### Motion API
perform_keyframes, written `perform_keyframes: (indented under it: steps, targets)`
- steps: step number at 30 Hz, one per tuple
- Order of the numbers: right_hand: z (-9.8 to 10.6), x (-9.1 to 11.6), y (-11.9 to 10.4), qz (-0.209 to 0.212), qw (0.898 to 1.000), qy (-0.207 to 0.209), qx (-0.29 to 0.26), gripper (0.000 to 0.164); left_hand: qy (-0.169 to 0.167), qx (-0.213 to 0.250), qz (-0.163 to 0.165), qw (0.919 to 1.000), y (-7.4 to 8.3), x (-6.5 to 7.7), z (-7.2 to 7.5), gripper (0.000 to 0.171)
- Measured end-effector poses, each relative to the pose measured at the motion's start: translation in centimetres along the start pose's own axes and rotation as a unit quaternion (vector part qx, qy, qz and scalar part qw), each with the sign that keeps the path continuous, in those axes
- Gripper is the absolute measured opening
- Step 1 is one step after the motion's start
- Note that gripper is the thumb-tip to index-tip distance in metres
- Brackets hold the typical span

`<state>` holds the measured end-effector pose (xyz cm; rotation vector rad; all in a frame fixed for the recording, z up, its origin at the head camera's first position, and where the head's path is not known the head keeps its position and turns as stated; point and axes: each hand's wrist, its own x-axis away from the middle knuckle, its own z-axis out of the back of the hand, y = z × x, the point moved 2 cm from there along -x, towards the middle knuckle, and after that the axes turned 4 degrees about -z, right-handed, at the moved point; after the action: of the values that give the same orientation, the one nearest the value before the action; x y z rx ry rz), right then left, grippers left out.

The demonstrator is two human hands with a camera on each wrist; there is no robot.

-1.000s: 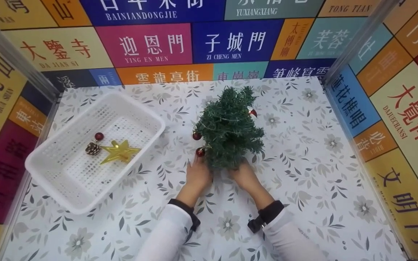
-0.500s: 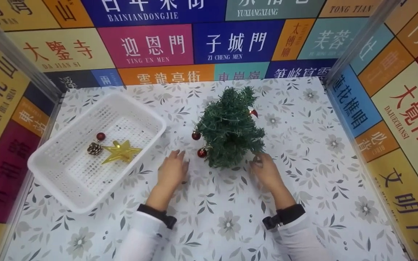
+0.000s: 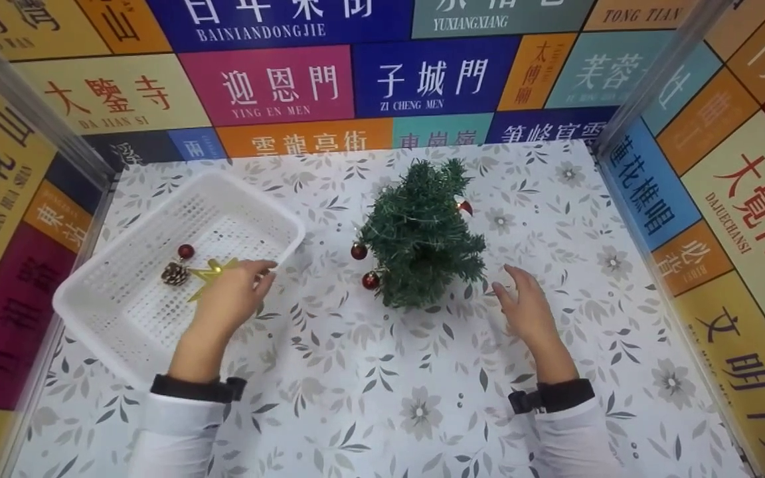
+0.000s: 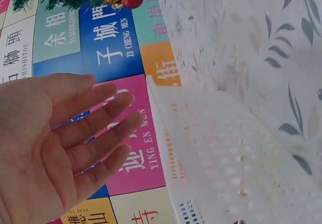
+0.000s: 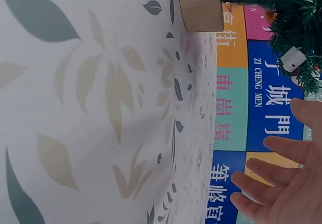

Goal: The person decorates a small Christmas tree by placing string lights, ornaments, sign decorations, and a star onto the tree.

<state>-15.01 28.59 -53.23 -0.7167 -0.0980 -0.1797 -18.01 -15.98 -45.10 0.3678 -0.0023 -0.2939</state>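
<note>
A small green artificial Christmas tree (image 3: 422, 232) stands mid-table on a round wooden base (image 5: 201, 7). Two red baubles (image 3: 358, 251) hang at its left side, and a red-and-white ornament (image 3: 464, 207) shows at its right. My left hand (image 3: 233, 295) hovers over the near right side of the white basket, fingers relaxed and holding nothing. Beneath it a gold star (image 3: 208, 273) is partly hidden. Beside the star lie a pine cone (image 3: 174, 273) and a red bauble (image 3: 186, 251). To the right of the tree, my right hand (image 3: 525, 309) is apart from it with loose, bare fingers.
The white perforated basket (image 3: 110, 265) takes up the table's left part. Upright panels with coloured lettered blocks (image 3: 435, 76) enclose the back and both sides. A floral-patterned cover (image 3: 382, 398) lies over the table.
Both hands have let go of the tree's lower part and drawn apart. The left moved left over the basket; the right moved a little to the right. The tree stays in place.
</note>
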Motion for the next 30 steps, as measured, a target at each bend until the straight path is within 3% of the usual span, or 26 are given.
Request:
perform_keyframes:
  steps: [7, 12, 16, 22, 25, 30]
  targets:
    - [0.4, 0.0, 0.1, 0.014, 1.000, -0.005, 0.023, 0.059, -0.056, 0.033, 0.084, 0.9944, -6.0, -0.6, 4.1, 0.038]
    - [0.7, 0.1, 0.6, 0.004, 1.000, -0.014, 0.027, 0.062, -0.113, 0.087, 0.118, 0.9828, -10.6, -1.5, 5.1, 0.048]
    - [0.5, 0.2, 1.0, 0.009, 0.999, -0.014, 0.030, 0.061, -0.151, 0.093, 0.140, 0.9741, -14.0, -1.8, 4.6, 0.055]
    - [0.3, 0.3, 0.9, 0.015, 0.999, -0.015, 0.038, 0.062, -0.186, 0.103, 0.189, 0.9587, -18.1, -0.6, 2.5, 0.059]
    - [0.4, 0.2, 0.9, 0.014, 0.999, -0.018, 0.039, 0.063, -0.207, 0.106, 0.199, 0.9519, -18.8, 0.0, 1.4, 0.063]
    - [0.7, 0.3, 0.8, 0.026, 0.998, -0.017, 0.061, 0.065, -0.247, 0.093, 0.225, 0.9381, -18.3, 0.8, 0.8, 0.073]
